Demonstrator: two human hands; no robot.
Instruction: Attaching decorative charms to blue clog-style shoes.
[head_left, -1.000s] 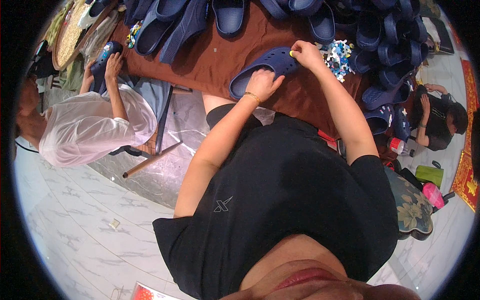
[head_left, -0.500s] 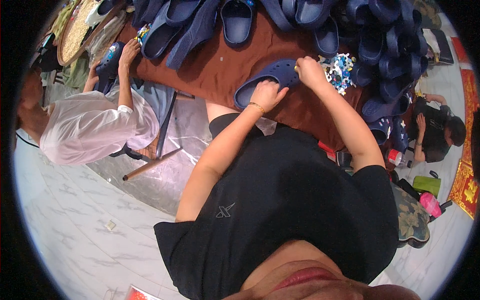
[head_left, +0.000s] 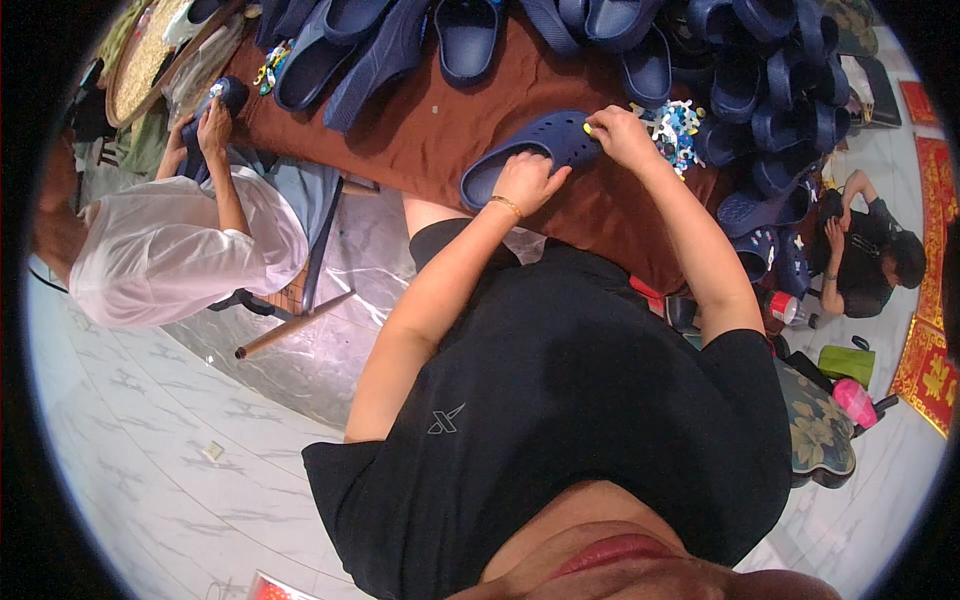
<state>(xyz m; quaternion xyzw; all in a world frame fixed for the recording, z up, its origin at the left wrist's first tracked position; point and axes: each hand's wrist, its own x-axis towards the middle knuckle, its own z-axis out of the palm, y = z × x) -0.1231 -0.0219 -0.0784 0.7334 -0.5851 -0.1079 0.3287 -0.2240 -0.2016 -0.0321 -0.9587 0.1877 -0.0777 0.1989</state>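
A navy blue clog [head_left: 545, 135] with holes in its upper lies on the brown cloth in front of me, its toe pointing right. My left hand [head_left: 527, 184] is closed on the clog's near side, the fingers reaching into the foot opening and partly hidden. Over the toe, my right hand [head_left: 620, 138] pinches a small yellow shoe charm [head_left: 589, 129] against or just above the holes; whether it touches is unclear. Just beyond that hand is a pile of white, blue and yellow shoe charms [head_left: 678, 128].
Many navy clogs [head_left: 468, 45] line the table's far side and heap up at the right. The brown cloth [head_left: 420, 140] covers the table. On the left a seated co-worker [head_left: 185, 250] holds a clog [head_left: 233, 95]; another person [head_left: 865, 250] sits at right.
My right hand has shifted slightly at the clog's toe, and the yellow charm shows more. The co-worker's hand at left has moved from the small charms to their clog. The view has shifted slightly.
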